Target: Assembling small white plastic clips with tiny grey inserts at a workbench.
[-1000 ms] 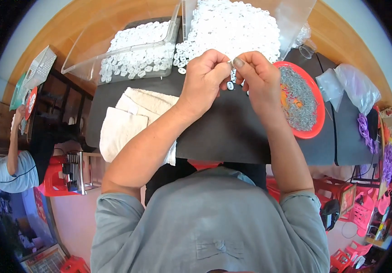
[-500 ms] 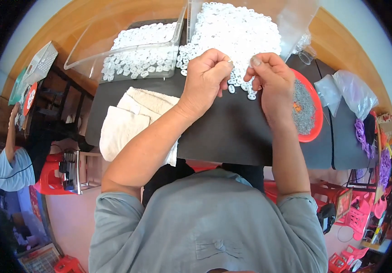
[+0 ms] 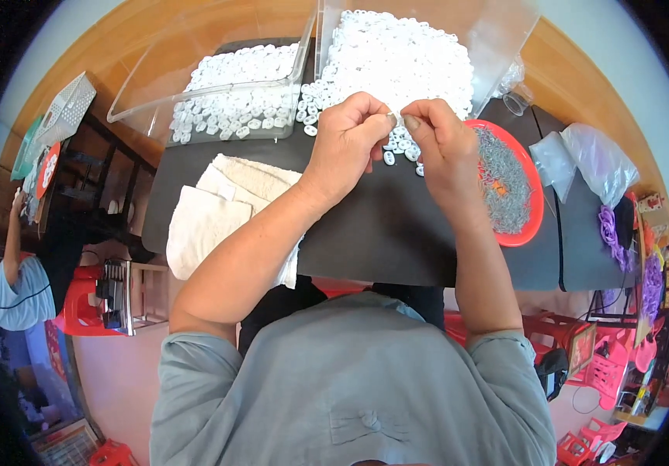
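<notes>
Both hands pinch one small white ring above the dark counter; orientation too small to read.

Beyond the left hand (image 3: 346,140) and right hand (image 3: 443,147) lies the white ring heap (image 3: 396,54); the red tray (image 3: 525,225) sits just right of the right hand. Both hands are closed, fingertips meeting on the ring (image 3: 393,118) between them. Risk, as judged: a slipped pinch would drop it among loose rings below the fingers. Its long axis cannot be told.

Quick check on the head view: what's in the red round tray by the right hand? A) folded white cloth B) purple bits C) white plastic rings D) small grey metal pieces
D: the red round tray beside the right hand holds a heap of small grey metal pieces; the white plastic rings lie piled farther back.
</notes>
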The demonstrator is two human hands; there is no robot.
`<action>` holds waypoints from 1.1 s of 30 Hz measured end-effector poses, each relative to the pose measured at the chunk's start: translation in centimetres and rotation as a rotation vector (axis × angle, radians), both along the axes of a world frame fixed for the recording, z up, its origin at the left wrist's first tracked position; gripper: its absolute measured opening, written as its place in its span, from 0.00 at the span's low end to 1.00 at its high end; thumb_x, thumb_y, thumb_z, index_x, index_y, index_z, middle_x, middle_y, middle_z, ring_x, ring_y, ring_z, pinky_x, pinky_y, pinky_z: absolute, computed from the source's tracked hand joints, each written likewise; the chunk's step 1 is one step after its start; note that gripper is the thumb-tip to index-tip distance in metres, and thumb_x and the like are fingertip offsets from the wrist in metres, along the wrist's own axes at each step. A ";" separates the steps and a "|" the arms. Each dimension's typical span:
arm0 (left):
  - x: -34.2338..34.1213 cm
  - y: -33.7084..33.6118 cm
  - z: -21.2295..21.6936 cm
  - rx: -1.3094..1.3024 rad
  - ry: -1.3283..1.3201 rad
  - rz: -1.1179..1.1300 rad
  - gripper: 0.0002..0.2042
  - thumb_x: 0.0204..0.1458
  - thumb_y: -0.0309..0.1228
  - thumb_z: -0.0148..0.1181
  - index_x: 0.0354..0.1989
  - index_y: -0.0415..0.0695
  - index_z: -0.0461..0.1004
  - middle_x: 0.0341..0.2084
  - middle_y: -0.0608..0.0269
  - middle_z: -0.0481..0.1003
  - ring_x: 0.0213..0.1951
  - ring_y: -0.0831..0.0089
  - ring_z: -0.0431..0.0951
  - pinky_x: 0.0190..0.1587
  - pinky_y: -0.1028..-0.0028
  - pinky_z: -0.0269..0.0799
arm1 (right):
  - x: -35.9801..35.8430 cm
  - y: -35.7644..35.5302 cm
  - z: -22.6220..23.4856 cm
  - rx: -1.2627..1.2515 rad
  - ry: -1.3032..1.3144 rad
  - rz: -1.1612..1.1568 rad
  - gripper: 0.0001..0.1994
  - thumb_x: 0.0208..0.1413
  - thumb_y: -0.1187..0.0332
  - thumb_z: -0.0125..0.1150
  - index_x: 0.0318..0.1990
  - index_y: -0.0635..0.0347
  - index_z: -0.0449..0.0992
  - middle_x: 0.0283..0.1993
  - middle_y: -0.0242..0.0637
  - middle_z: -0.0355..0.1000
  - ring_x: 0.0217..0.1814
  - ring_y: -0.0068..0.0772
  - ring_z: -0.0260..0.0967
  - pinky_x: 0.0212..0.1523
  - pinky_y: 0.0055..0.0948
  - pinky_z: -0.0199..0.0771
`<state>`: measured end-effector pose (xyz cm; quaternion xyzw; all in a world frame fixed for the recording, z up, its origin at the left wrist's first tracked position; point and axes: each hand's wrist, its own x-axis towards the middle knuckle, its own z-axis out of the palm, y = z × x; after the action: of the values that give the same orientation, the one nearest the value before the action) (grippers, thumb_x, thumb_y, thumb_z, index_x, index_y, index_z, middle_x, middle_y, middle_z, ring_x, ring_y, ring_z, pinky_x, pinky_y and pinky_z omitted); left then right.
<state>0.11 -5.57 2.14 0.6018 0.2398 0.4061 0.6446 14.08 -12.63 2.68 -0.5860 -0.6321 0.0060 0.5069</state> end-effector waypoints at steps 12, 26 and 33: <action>0.6 -0.4 -1.2 0.071 0.028 0.078 0.07 0.58 0.30 0.56 0.29 0.41 0.71 0.19 0.70 0.70 0.19 0.83 0.68 0.17 0.81 0.62 | -1.1 0.8 -1.7 0.041 -0.061 -0.092 0.05 0.60 0.71 0.55 0.37 0.63 0.73 0.26 0.34 0.70 0.23 0.19 0.65 0.23 0.21 0.67; 0.2 -0.5 -0.1 -0.052 -0.006 0.078 0.09 0.55 0.34 0.57 0.29 0.41 0.71 0.19 0.68 0.70 0.19 0.82 0.69 0.17 0.81 0.63 | 0.3 0.3 0.2 -0.082 0.665 0.123 0.06 0.56 0.76 0.57 0.39 0.67 0.76 0.31 0.33 0.72 0.31 0.19 0.69 0.26 0.18 0.68; 0.4 -0.5 -0.1 -0.017 -0.039 0.095 0.09 0.54 0.32 0.55 0.29 0.38 0.70 0.17 0.67 0.69 0.17 0.84 0.68 0.15 0.81 0.62 | 0.3 0.3 0.5 -0.071 0.799 0.247 0.08 0.56 0.77 0.56 0.42 0.71 0.73 0.34 0.37 0.73 0.33 0.23 0.71 0.26 0.18 0.69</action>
<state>0.53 -6.08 2.04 0.5763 0.2587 0.4459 0.6342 14.37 -12.30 3.18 -0.4746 -0.4507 0.3152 0.6872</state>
